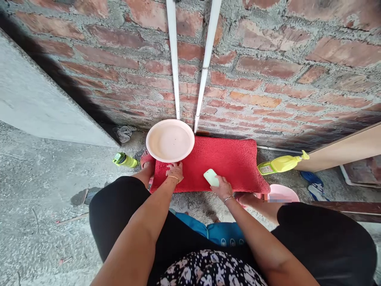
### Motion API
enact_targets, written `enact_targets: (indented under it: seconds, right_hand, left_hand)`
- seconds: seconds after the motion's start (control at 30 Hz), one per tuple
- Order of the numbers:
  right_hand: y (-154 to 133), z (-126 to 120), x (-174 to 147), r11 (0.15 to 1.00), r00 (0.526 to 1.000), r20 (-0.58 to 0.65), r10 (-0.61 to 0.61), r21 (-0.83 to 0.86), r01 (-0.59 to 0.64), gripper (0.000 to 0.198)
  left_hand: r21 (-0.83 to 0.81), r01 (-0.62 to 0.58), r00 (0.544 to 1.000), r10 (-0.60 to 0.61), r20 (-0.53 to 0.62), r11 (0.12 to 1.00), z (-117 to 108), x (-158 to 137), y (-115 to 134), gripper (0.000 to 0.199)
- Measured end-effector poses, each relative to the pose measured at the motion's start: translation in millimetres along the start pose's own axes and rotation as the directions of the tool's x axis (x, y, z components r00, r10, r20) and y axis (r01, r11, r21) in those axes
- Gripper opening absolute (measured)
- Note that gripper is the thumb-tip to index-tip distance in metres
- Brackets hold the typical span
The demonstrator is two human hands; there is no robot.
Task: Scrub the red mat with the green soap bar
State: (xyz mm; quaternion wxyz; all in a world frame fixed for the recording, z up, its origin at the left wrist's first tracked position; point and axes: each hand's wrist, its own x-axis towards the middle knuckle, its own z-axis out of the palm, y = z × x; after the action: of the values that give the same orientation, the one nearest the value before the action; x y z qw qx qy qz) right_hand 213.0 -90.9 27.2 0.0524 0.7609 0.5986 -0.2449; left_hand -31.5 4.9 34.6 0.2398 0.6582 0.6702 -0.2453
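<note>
A red, fuzzy rectangular mat-like cloth (222, 159) lies spread out in front of me, between my feet. On its far left corner stands a pale pink round basin (174, 141). My left hand (175, 172) is over the cloth just below the basin's near rim, its fingers apart and nothing in them. Whether the fingertips touch the rim, I cannot tell. In my right hand (222, 187) is a flat, pale green block with rounded corners (211, 177), held over the near middle of the cloth. Its underside is hidden.
A yellow pump bottle (281, 164) stands at the cloth's right end, near a pink bowl (284, 192). To the left is a green bottle (125, 160). Two white pipes (205, 73) run down the brick wall (253, 85). A grey slab (53, 99) leans at the left.
</note>
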Motion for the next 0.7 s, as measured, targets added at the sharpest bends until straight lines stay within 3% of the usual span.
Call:
enact_targets:
  seconds: [0.07,0.13,0.27,0.37,0.43,0.57,0.7]
  right_hand:
    - [10,-6,-3,0.996,0.995,-0.036,0.090,0.032,-0.089,0.059]
    - [4,-9,-7,0.996,0.996,-0.047,0.081,0.049,-0.079,0.059]
    - [-51,-3,-11,0.989,0.989,0.003,-0.150,0.012,0.149,0.058]
    - [-97,5,-9,0.933,0.933,0.066,-0.354,-0.036,0.357,0.054]
    - [-111,9,-5,0.908,0.909,0.090,-0.408,-0.062,0.414,0.052]
    - [-84,7,4,0.949,0.951,0.085,-0.297,-0.079,0.304,0.053]
    - [-32,-1,8,1.000,1.000,-0.002,0.002,-0.003,-0.002,0.055]
  left_hand:
    - [-0.040,-0.003,1.000,0.003,-0.015,0.999,-5,-2,-2,0.076]
    - [-0.077,-0.007,1.000,0.005,-0.026,0.997,-9,-5,-3,0.067]
    - [-0.143,-0.035,0.999,0.031,-0.028,0.989,-13,-13,-8,0.050]
    - [-0.176,-0.007,1.000,0.004,-0.017,0.984,-15,-17,-18,0.045]
    - [-0.190,0.033,0.999,-0.036,-0.012,0.981,-16,-16,-26,0.045]
    - [-0.225,0.081,0.997,-0.076,0.032,0.971,-15,-5,-37,0.042]
    - [-0.250,0.092,0.994,-0.076,0.074,0.964,-7,7,-42,0.041]
